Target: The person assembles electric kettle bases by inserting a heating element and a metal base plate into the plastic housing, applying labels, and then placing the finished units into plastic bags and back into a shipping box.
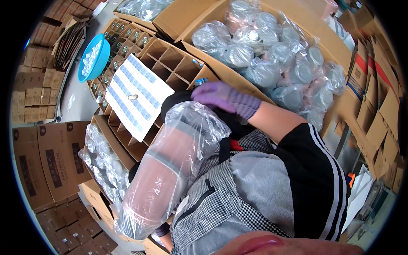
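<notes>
A large pinkish, see-through cylindrical container in a clear plastic bag (157,178) lies slanted across my lap. My left hand (162,230) shows only its dark glove cuff beside the container's lower end; its fingers are hidden behind the bag. My right hand (216,96), in a purple glove, reaches left just above the bag's upper end. Its fingers are stretched out next to a small blue-topped item (200,81) at the edge of a divided carton (170,63). Whether they touch it, I cannot make out. A printed white sheet (142,87) with a small vial (133,97) lies over the carton's dividers.
A big box (250,83) of bagged round containers (263,55) stands at the upper right. At the upper left is a blue basin (94,59) of small white pieces. Another box of plastic-wrapped items (102,159) sits left. Flattened cartons (374,97) lean right; stacked boxes (55,161) line the left.
</notes>
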A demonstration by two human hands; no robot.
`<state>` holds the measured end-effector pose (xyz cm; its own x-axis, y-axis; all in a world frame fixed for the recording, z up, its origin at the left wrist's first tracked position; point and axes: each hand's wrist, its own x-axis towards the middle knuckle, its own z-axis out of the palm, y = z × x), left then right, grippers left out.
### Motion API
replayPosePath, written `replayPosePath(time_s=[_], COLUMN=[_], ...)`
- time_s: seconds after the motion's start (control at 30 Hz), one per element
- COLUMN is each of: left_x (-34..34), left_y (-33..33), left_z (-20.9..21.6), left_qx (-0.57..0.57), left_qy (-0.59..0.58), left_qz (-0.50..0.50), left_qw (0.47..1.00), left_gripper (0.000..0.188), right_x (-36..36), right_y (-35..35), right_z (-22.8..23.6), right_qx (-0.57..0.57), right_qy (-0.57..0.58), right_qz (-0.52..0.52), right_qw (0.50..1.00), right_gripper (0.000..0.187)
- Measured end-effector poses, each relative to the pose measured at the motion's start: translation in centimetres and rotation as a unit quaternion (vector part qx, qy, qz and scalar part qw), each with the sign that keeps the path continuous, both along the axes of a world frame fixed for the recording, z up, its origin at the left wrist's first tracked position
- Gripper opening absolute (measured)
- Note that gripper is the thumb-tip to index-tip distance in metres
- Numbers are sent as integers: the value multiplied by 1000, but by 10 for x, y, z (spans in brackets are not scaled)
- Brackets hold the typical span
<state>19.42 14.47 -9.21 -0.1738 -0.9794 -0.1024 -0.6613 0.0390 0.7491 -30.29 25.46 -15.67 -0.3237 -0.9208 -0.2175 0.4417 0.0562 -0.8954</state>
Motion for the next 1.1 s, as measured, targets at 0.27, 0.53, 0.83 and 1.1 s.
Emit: replayPosePath(time_s=[0.27, 0.53, 0.83, 1.1], left_x=[-5, -18, -28, -35], left_y=[-4, -13, -14, -18], left_z=[-6, -9, -12, -5], left_qx=[-5, -10, -16, -49], left_qy=[-5, -6, -10, -15], left_qz=[15, 19, 10, -3], left_qw=[1000, 1000, 1000, 999], left_gripper=[35, 35, 35, 35], right_x=[-245, -259, -248, -267], right_y=[94, 55, 53, 36], right_z=[-9, -51, -45, -111], right_qx=[531, 690, 581, 320], right_qy=[635, 490, 576, 815], right_qz=[-185, -140, -285, -117], right_qw=[530, 514, 500, 468], right_gripper=[93, 108, 102, 73])
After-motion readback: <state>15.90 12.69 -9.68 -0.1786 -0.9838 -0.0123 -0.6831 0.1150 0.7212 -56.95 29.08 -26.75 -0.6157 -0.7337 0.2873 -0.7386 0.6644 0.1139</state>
